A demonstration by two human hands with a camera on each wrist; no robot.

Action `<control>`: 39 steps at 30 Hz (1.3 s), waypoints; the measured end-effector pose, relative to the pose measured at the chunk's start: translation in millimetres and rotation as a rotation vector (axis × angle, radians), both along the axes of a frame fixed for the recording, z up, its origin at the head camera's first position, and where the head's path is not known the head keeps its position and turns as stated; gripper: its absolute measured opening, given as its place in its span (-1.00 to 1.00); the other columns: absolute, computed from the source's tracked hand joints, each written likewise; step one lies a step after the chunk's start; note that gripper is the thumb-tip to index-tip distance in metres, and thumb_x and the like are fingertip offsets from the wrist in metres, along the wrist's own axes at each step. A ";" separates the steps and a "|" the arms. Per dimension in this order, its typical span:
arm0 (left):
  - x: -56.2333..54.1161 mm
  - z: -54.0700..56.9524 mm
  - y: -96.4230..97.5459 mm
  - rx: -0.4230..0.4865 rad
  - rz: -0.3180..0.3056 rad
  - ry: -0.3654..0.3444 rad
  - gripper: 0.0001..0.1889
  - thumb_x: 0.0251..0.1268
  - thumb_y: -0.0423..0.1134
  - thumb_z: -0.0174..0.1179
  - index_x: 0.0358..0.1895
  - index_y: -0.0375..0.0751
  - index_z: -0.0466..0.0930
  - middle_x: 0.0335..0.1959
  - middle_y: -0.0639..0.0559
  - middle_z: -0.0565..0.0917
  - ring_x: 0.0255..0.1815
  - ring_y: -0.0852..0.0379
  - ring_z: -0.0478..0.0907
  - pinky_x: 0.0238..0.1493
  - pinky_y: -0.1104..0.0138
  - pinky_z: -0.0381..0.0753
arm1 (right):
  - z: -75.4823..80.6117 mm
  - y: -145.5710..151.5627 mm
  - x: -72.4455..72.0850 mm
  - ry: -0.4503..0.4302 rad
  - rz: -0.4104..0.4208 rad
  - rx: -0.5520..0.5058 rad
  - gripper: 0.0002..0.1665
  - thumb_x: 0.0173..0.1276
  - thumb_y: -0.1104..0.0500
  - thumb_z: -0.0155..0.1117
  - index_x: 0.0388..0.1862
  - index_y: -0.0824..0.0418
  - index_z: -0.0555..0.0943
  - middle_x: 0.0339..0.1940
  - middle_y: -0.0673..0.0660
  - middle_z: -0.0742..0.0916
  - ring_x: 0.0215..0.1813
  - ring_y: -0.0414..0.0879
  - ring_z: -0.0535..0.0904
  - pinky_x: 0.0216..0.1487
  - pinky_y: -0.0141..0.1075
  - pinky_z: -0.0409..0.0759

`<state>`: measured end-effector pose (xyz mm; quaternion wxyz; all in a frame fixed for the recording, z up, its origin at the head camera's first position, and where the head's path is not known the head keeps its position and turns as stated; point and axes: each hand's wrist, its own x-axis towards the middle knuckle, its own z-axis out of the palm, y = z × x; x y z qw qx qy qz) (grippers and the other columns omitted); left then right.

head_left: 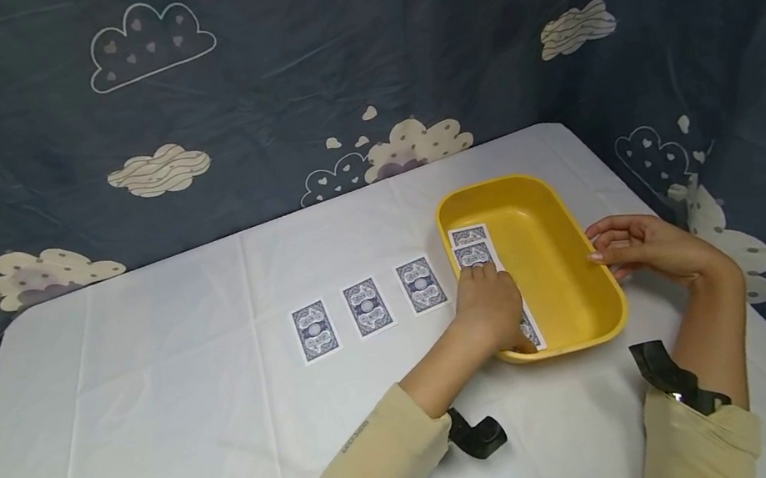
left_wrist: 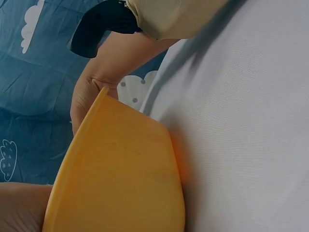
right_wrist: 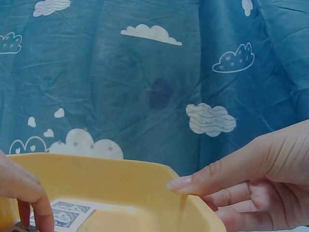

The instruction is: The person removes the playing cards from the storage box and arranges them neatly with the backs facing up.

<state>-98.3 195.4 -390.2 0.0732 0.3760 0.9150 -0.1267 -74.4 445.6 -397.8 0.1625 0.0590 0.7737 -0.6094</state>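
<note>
Nearest us, we note 2 tan sleeves: the left sleeve (head_left: 376, 473) slants in from below, and the right sleeve (head_left: 698, 440) rises at the right. A black strap (head_left: 668, 377) crosses the right wrist; a black wrist piece (head_left: 480, 436) juts out beside the left cuff.

Just beyond, we find the left hand (head_left: 489, 307) reaching down over the left side of a yellow tray (head_left: 564, 276), fingers bent, thumb low at the near end. Under it we see part of a near card (head_left: 533, 332), blue patterned back up. We cannot tell whether the fingers pinch this card or only touch it.

At the tray's right side, the right hand (head_left: 647, 250) grips the rim, thumb over the edge and the other fingers outside; the right wrist view shows us this plainly. The tray sits upright on a white-covered table (head_left: 181, 442).

Past the left fingers, inside the tray along its left wall, we count 2 more cards: a middle card (head_left: 472, 255) and, partly overlapped by it, a far card (head_left: 468, 236).

Left of the tray, we record 3 loose cards (head_left: 367, 307), backs up, lying apart in a row.

Farthest, we see a dark blue curtain (head_left: 319, 38) with pale clouds.
</note>
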 end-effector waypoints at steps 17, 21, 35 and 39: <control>-0.2 0.4 -11.3 0.186 -0.101 0.028 -0.10 -0.37 0.57 0.14 -0.02 -0.08 0.51 -0.15 0.07 0.48 -0.08 0.12 0.40 -0.04 0.27 0.35 | -0.1 1.7 0.2 -0.003 0.005 -0.029 -0.75 0.30 0.30 0.17 -0.06 0.14 0.44 -0.36 -0.02 0.70 -0.37 -0.15 0.62 -0.32 -0.29 0.64; 0.0 0.1 -11.0 0.175 -0.096 0.024 -0.13 -0.36 0.56 0.16 -0.04 -0.06 0.53 -0.19 0.09 0.49 -0.13 0.13 0.40 -0.06 0.27 0.33 | 0.2 1.2 -0.1 -0.006 0.005 -0.040 -0.76 0.30 0.30 0.16 -0.07 0.14 0.45 -0.36 -0.02 0.70 -0.36 -0.15 0.62 -0.32 -0.29 0.64; -4.3 6.2 -16.3 0.325 -0.113 -0.040 -0.09 -0.40 0.53 0.22 0.02 -0.09 0.52 -0.14 0.08 0.49 -0.11 0.15 0.43 -0.03 0.29 0.41 | -2.2 1.7 -1.1 -0.001 -0.008 -0.038 -0.75 0.31 0.32 0.14 -0.05 0.15 0.43 -0.35 -0.02 0.70 -0.37 -0.14 0.62 -0.33 -0.30 0.64; -7.3 21.5 -27.0 0.445 -0.102 -0.073 -0.02 -0.37 0.49 0.25 0.18 -0.08 0.43 -0.03 0.08 0.46 -0.04 0.18 0.40 0.02 0.34 0.44 | -2.2 1.6 -1.9 -0.006 -0.012 -0.029 -0.75 0.30 0.31 0.16 -0.06 0.14 0.43 -0.35 -0.03 0.70 -0.36 -0.15 0.62 -0.33 -0.29 0.64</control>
